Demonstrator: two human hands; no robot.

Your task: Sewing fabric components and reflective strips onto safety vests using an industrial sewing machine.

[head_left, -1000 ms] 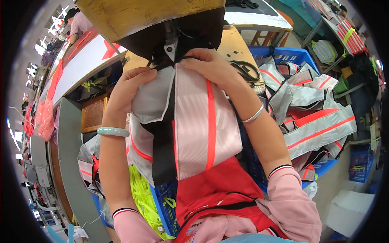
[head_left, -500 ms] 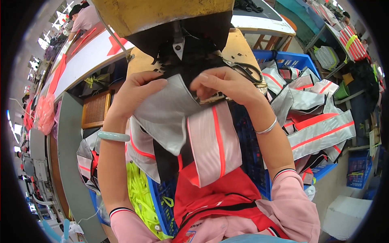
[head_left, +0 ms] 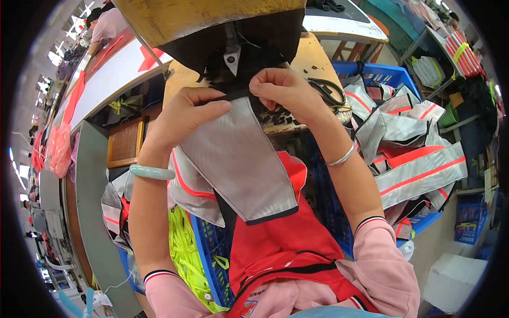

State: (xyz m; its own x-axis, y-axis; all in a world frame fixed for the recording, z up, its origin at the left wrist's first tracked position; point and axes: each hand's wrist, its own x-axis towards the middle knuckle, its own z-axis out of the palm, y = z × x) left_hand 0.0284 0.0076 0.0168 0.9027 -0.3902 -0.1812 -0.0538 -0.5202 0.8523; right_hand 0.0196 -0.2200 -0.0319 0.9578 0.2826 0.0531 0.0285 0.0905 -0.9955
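Observation:
A silver-grey fabric strip with black edging point(head_left: 238, 159) hangs from the near edge of the wooden worktop down over my lap. My left hand point(head_left: 193, 114) pinches its upper left corner between thumb and fingers. At the upper right corner my right hand point(head_left: 286, 93) is closed, its curled fingers on the black edge. Beneath the strip, more grey fabric with a bright red stripe point(head_left: 193, 185) hangs down. Just beyond both hands stands a machine with a pointed metal part point(head_left: 231, 61), set among black scraps.
Black-handled scissors point(head_left: 331, 93) lie right of my right hand. A blue crate point(head_left: 405, 79) at the right overflows with striped grey pieces point(head_left: 421, 172). Neon yellow strips point(head_left: 185, 259) fill the space beside a blue basket point(head_left: 209, 249). Another person point(head_left: 106, 26) leans over a white table point(head_left: 119, 66) at the far left.
The grey strip has turned over and spread out flat, its lower end swinging to the right over the striped piece. My right hand has moved slightly up and away.

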